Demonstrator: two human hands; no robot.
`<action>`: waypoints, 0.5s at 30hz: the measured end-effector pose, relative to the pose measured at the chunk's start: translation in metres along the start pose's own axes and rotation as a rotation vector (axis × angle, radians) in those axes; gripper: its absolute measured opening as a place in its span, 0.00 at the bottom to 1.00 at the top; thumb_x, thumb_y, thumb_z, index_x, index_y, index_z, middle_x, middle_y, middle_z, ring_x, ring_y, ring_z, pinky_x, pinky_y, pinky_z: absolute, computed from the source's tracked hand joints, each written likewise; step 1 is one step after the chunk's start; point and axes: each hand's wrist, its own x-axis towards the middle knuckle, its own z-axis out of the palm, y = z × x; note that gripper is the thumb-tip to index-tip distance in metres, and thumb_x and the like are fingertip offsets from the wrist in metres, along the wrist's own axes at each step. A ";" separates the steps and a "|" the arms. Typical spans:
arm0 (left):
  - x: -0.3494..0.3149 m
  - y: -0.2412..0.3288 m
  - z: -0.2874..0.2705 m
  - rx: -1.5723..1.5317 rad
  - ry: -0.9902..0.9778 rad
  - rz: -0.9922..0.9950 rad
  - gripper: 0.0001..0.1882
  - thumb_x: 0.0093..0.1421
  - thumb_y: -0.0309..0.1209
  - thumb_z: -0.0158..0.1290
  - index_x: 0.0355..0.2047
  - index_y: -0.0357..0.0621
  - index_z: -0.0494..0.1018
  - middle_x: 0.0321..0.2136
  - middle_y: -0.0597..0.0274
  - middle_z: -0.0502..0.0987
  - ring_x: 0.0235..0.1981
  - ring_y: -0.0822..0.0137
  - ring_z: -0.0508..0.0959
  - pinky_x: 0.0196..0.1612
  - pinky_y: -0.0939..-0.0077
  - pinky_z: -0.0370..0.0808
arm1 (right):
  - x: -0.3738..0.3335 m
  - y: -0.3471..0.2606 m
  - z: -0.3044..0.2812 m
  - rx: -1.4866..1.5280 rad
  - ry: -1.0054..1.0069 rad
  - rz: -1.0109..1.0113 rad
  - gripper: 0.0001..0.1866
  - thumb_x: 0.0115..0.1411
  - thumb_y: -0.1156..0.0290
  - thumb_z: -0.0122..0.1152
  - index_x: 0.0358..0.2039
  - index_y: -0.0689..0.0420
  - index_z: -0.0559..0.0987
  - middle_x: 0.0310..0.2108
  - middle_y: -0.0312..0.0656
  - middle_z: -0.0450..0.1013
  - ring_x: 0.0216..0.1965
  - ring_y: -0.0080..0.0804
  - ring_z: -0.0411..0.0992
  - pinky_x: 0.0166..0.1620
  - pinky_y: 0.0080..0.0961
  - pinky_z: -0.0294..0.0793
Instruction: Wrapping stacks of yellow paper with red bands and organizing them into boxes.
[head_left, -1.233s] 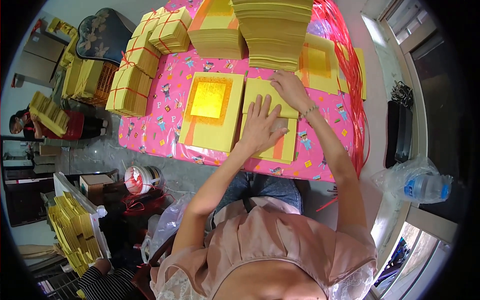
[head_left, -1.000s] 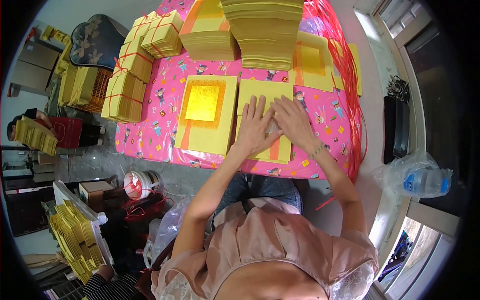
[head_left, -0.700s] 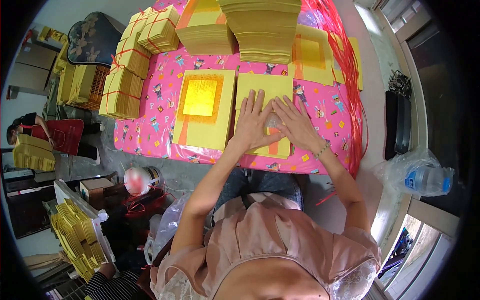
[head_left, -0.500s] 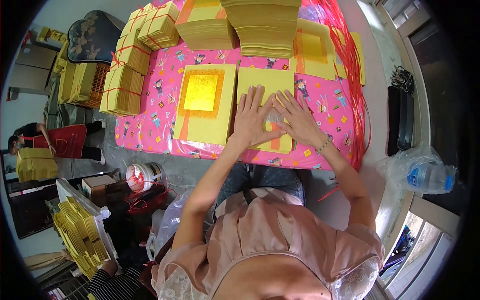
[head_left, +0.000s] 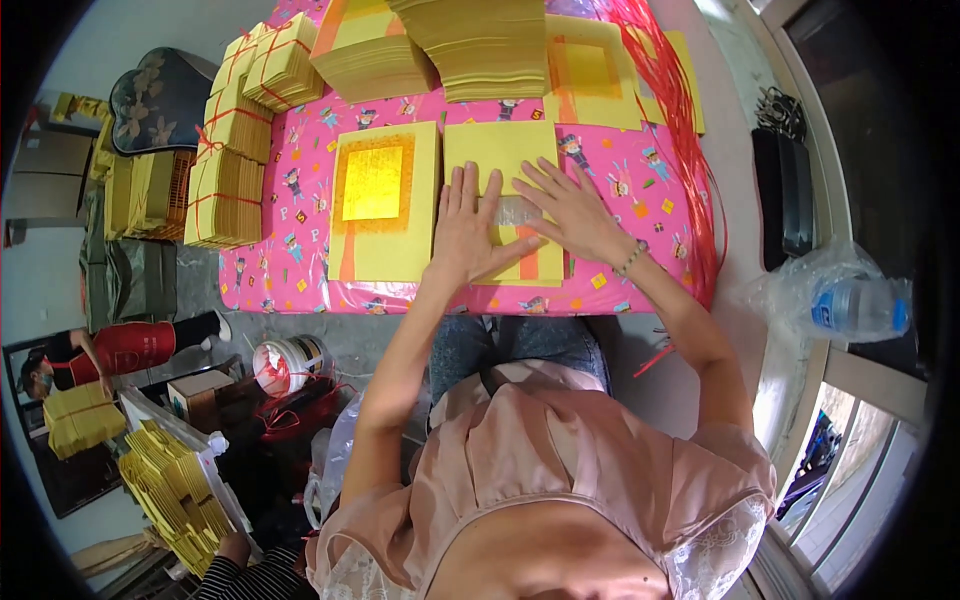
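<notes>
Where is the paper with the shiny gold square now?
In the head view, the paper lies on the pink tablecloth, just left of the left hand.

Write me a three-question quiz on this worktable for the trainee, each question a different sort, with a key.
1. True or false: the left hand and right hand are both open and at least partly over the yellow paper.

2. Multiple choice: at which wrist is the bracelet?
A. The left hand's
B. The right hand's
C. Neither

3. Fill in the colour: the long, thin strands along the right side of the tablecloth are ____.

Key: 1. True. 2. B. 3. Red.
</notes>
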 end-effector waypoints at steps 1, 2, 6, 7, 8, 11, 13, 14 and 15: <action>0.000 0.000 -0.003 0.017 0.027 0.032 0.54 0.53 0.67 0.52 0.67 0.39 0.55 0.65 0.29 0.52 0.68 0.34 0.50 0.67 0.44 0.50 | 0.002 0.001 -0.002 -0.030 0.051 -0.028 0.29 0.61 0.57 0.58 0.62 0.47 0.69 0.67 0.42 0.59 0.69 0.39 0.53 0.67 0.53 0.49; 0.002 0.000 -0.003 0.017 0.024 0.035 0.54 0.53 0.67 0.52 0.67 0.39 0.55 0.65 0.29 0.52 0.68 0.34 0.50 0.67 0.44 0.50 | 0.005 0.004 -0.001 -0.028 0.052 -0.024 0.29 0.61 0.57 0.58 0.62 0.47 0.69 0.67 0.42 0.59 0.69 0.39 0.53 0.67 0.53 0.49; 0.012 -0.003 -0.007 0.048 0.053 0.091 0.38 0.61 0.53 0.52 0.64 0.42 0.60 0.62 0.32 0.58 0.64 0.35 0.58 0.65 0.48 0.57 | 0.024 0.021 0.000 -0.133 0.325 -0.166 0.15 0.57 0.62 0.62 0.43 0.53 0.79 0.46 0.38 0.77 0.49 0.34 0.73 0.54 0.36 0.66; 0.016 -0.003 -0.009 0.069 0.037 0.074 0.35 0.60 0.50 0.54 0.62 0.43 0.63 0.61 0.33 0.60 0.64 0.36 0.59 0.64 0.49 0.58 | 0.025 0.025 0.000 -0.138 0.333 -0.225 0.14 0.57 0.63 0.63 0.42 0.53 0.79 0.44 0.38 0.77 0.46 0.33 0.75 0.52 0.34 0.68; 0.020 -0.002 -0.011 0.090 0.022 0.058 0.33 0.59 0.47 0.56 0.60 0.44 0.65 0.60 0.34 0.62 0.63 0.38 0.61 0.63 0.50 0.60 | 0.025 0.029 0.001 -0.143 0.341 -0.283 0.14 0.56 0.63 0.63 0.41 0.54 0.79 0.42 0.38 0.78 0.44 0.31 0.76 0.49 0.32 0.70; 0.024 -0.003 -0.009 0.211 0.174 0.070 0.28 0.56 0.40 0.58 0.56 0.47 0.69 0.57 0.43 0.67 0.56 0.45 0.68 0.57 0.54 0.66 | 0.028 0.029 -0.001 -0.144 0.386 -0.334 0.11 0.56 0.63 0.63 0.38 0.53 0.79 0.40 0.37 0.78 0.41 0.29 0.77 0.45 0.32 0.72; 0.030 -0.006 -0.008 0.240 0.155 0.042 0.26 0.55 0.36 0.58 0.54 0.48 0.70 0.55 0.47 0.70 0.53 0.49 0.71 0.53 0.56 0.68 | 0.027 0.030 -0.002 -0.130 0.400 -0.322 0.12 0.57 0.63 0.63 0.39 0.54 0.80 0.40 0.38 0.78 0.41 0.30 0.76 0.45 0.32 0.72; 0.032 -0.006 -0.007 0.269 0.135 0.014 0.24 0.53 0.32 0.58 0.53 0.50 0.72 0.54 0.52 0.72 0.50 0.53 0.73 0.50 0.59 0.70 | 0.026 0.030 -0.003 -0.116 0.415 -0.308 0.12 0.57 0.62 0.63 0.39 0.54 0.80 0.40 0.38 0.78 0.41 0.30 0.76 0.45 0.33 0.72; 0.034 -0.006 -0.007 0.269 0.135 0.014 0.24 0.53 0.32 0.58 0.53 0.50 0.72 0.54 0.52 0.72 0.50 0.53 0.73 0.50 0.59 0.70 | 0.024 0.030 -0.004 -0.116 0.415 -0.308 0.12 0.57 0.62 0.63 0.39 0.54 0.80 0.40 0.38 0.78 0.41 0.30 0.76 0.45 0.33 0.72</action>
